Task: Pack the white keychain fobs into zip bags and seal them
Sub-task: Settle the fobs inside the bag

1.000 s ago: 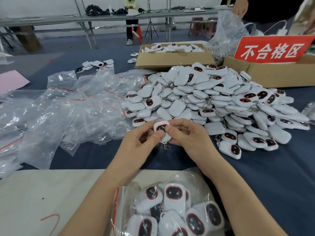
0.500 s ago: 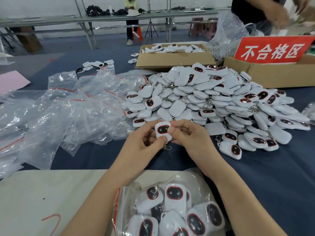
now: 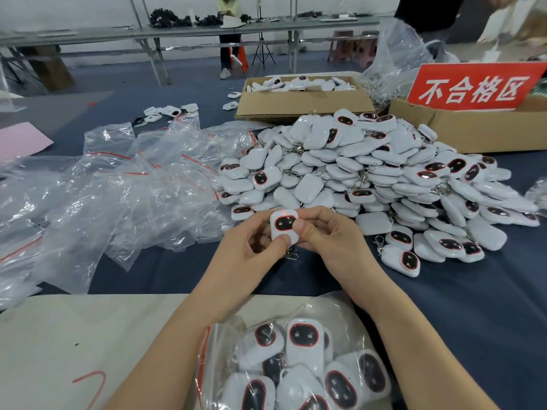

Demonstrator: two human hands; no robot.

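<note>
Our left hand (image 3: pixel 251 247) and right hand (image 3: pixel 331 241) have their fingers clamped on one white fob (image 3: pixel 282 224) beside the big pile (image 3: pixel 370 173), checking it, we think, and next it must go in the zip bag (image 3: pixel 225 329) near us.

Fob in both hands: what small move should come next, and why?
Probably bring the fob down to the part-filled zip bag and slip it in: left hand and right hand both pinch it, face up, and the bag lies nearest the person.
</note>
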